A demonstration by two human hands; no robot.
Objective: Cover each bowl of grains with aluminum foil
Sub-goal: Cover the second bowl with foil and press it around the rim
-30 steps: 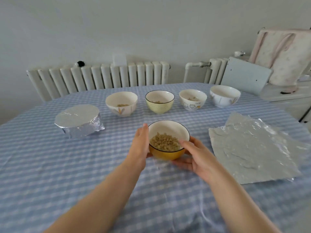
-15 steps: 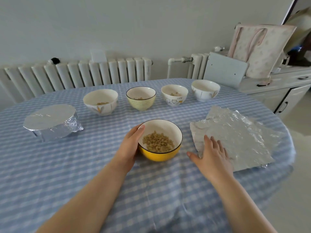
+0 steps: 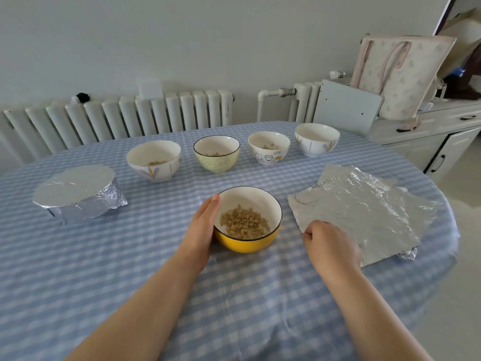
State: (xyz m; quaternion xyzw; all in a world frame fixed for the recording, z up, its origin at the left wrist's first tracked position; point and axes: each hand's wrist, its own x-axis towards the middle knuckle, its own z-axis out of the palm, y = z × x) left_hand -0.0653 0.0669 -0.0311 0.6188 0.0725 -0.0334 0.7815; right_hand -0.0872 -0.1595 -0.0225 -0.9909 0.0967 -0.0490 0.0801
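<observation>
A yellow bowl (image 3: 247,242) with grains stands in the middle of the table. My left hand (image 3: 201,231) rests flat against its left side, fingers straight. To its right lies a stack of crumpled foil sheets (image 3: 364,204). My right hand (image 3: 330,246) has curled fingers that pinch the near left corner of the top sheet. Behind stand a white bowl (image 3: 154,160), a green bowl (image 3: 216,154), a cat-print bowl (image 3: 268,148) and another white bowl (image 3: 317,139), all uncovered. At the far left sits a foil-covered bowl (image 3: 78,194).
The round table has a blue checked cloth (image 3: 130,256); its edge curves close behind the foil at the right. A radiator (image 3: 125,118) runs along the back wall. A white cabinet (image 3: 429,136) with a bag (image 3: 400,74) stands at the back right.
My right hand left the yellow bowl, moved right onto the foil, and its flat fingers have now curled on the sheet's corner. My left hand stays on the bowl.
</observation>
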